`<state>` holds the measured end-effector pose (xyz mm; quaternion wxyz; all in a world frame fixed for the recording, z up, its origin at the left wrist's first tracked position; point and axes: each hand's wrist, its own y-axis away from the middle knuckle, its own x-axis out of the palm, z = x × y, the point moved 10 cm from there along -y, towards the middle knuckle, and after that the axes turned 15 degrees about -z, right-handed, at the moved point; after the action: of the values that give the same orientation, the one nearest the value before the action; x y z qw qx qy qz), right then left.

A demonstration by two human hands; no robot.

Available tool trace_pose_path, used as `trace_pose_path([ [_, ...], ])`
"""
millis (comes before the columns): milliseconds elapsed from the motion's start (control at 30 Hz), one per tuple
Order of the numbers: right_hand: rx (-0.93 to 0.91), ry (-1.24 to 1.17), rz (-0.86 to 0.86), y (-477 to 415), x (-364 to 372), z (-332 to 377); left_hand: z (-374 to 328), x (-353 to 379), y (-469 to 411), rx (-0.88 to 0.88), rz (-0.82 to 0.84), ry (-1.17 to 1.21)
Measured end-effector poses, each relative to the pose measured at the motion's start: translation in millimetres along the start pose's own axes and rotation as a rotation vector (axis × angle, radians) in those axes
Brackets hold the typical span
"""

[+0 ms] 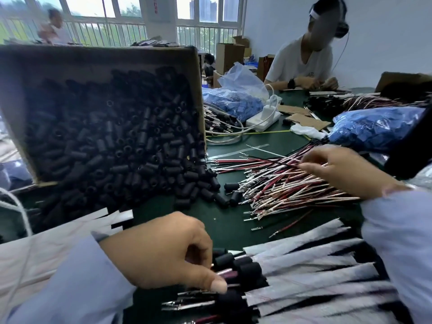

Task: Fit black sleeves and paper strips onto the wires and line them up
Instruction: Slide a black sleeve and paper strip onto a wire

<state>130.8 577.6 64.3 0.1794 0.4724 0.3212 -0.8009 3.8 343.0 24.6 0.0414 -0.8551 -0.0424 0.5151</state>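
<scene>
A dark green table (224, 223) with a smooth mat surface fills the view. On its left a brown cardboard box (195, 73) stands tipped toward the viewer. Short, matte black sleeves (117, 148), tube-shaped with hollow ends, fill it and spill over its low edge onto the mat.

Along the near edge, flat white paper strips (315, 265) with blunt ends lie fanned in a row over sleeved wires (233, 265). On the right lies a loose heap of thin red, white and black loose wires (280, 185) with metal tips. A band of bare mat stays open between heap and row.

Crinkled clear bags of blue pieces (374, 127) sit beyond the heap.

The right hand (339, 169) reaches into the heap, fingertips drawn together, pinching loose wires. The left hand (163, 251) is curled, thumb and forefinger pinching the row's sleeved wires at their ends.
</scene>
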Motion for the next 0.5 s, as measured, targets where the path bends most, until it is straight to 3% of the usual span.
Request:
trace_pose_path([
  [67, 0.183, 0.277, 0.003, -20, 17, -53, -2, -14, -1, -0.017, -0.072, 0.086],
  [167, 0.22, 0.427, -0.064, -27, 37, -81, 9, -40, 1, -0.044, -0.204, 0.007],
  [300, 0.126, 0.354, -0.184, -22, 13, -44, 7, -35, 4, -0.062, -0.146, 0.005],
  [400, 0.019, 0.236, -0.141, 4, -11, 10, -21, -47, 1, 0.053, -0.388, -0.032],
  [500, -0.241, 0.088, -0.018, 64, -27, 76, -57, -52, 7, 0.164, -0.597, -0.185],
])
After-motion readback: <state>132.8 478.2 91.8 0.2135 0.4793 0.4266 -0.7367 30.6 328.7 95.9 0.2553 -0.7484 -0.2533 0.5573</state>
